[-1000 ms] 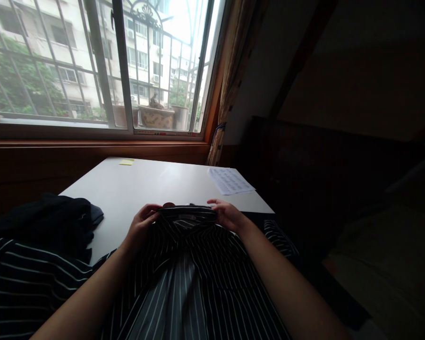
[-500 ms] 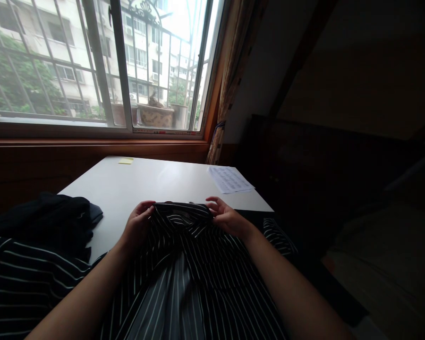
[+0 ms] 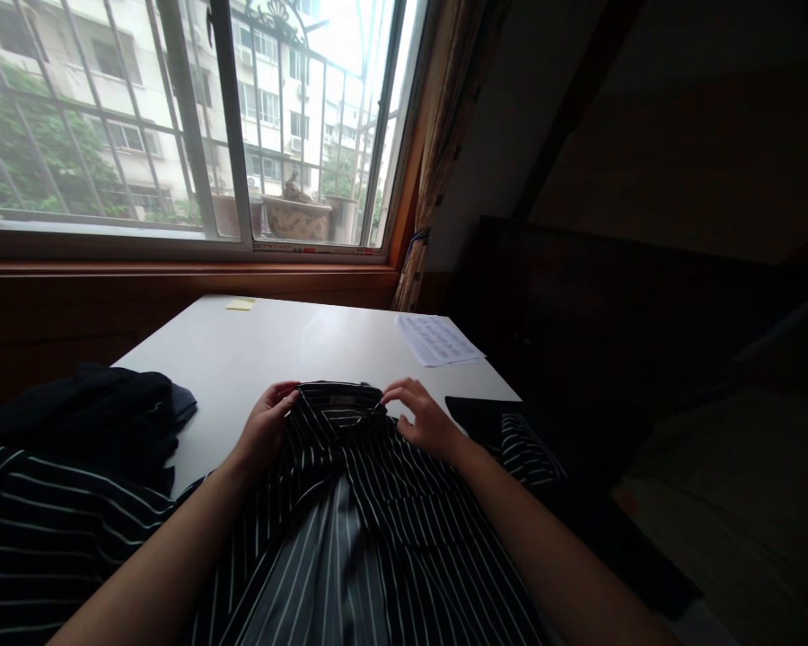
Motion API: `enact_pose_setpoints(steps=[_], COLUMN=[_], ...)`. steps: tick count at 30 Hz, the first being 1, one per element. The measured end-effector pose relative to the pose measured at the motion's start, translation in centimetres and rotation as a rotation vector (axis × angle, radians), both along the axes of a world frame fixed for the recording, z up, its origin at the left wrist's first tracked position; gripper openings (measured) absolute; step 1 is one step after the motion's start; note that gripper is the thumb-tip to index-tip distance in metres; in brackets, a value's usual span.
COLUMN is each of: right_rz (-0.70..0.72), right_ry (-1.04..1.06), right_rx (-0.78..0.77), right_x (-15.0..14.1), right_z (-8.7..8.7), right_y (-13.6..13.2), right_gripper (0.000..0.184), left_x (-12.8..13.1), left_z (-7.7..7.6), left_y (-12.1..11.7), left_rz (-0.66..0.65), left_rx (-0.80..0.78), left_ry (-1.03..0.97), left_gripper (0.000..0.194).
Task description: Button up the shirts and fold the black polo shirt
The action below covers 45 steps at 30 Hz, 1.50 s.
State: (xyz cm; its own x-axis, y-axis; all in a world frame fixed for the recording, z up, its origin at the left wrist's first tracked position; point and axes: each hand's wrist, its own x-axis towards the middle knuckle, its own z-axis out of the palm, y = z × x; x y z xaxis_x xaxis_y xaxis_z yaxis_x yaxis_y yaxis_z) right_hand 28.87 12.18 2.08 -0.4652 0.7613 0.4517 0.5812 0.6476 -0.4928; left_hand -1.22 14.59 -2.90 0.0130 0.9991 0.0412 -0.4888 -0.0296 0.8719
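Observation:
A black shirt with white stripes [image 3: 417,502] lies spread before me, its collar [image 3: 337,391] at the far end on the white table. The front is parted, and greyish striped fabric [image 3: 316,565] shows between its two sides. My left hand [image 3: 266,422] is closed on the left end of the collar, thumb on top. At the collar's right end is my right hand [image 3: 425,420]; its fingertips touch the edge while the thumb stands apart from them.
Dark clothing [image 3: 101,413] lies heaped on the table's left side. Printed sheets [image 3: 437,340] and a yellow sticky note [image 3: 241,304] rest on the white table [image 3: 296,336]. Beyond it is a barred window [image 3: 296,135] with a curtain [image 3: 421,224]. Dark cloth [image 3: 485,413] lies at the table's right edge.
My right hand has shifted slightly left along the collar, and its grip has loosened, with the thumb now apart. The collar's right end has moved inward. My left hand stays nearly in place.

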Motion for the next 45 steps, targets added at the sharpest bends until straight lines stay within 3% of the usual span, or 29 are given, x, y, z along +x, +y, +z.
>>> enact_pose_setpoints(steps=[2,7,12,14,19,21,25,29,31,39,45], right_rz=[0.047,-0.073,-0.008,0.015,0.131,0.159,0.236,0.101,0.077,0.197,0.066], right_ry=[-0.257,-0.575,-0.649,-0.657,-0.657,-0.675,-0.724,-0.651,-0.622,-0.600,-0.403], right_rx=[0.079,0.235,0.312,0.361,0.660,0.688,0.587,0.398,0.335,0.192,0.131], right_x=[0.0,-0.7,-1.4,-1.2,0.3,0.9,1.7,1.6,1.0,-1.1,-1.5], right_z=[-0.5,-2.0,-2.3,-2.5,-3.4,-3.4,-2.7,-1.4,-0.6,1.4,2.0], right_y=[0.2,2.0,3.2,3.3,3.6,3.6,3.4,3.4,3.7,4.5,4.2], right_gripper=[0.053,0.040,0.014,0.013,0.015,0.015,0.017,0.035,0.031,0.008,0.010], left_x=[0.1,0.1,0.1,0.0,-0.3,-0.3,-0.4,-0.3,-0.3,-0.5,-0.5], left_z=[0.0,0.0,-0.3,-0.6,-1.8,-2.1,-2.3,-2.1,-2.0,-1.7,-1.7], left_y=[0.0,0.1,0.4,0.6,1.4,1.7,1.8,1.6,1.4,1.2,1.2], left_rz=[-0.002,-0.026,0.002,0.043,0.166,0.187,0.198,0.162,0.139,0.167,0.291], left_rx=[-0.009,-0.018,-0.003,0.004,-0.004,-0.005,0.008,0.039,0.057,0.107,0.145], left_ry=[0.001,0.006,0.036,0.057,0.077,0.091,0.129,0.193,0.229,0.363,0.494], left_gripper=[0.045,0.043,0.045,0.046,0.046,0.046,0.046,0.045,0.044,0.043,0.041])
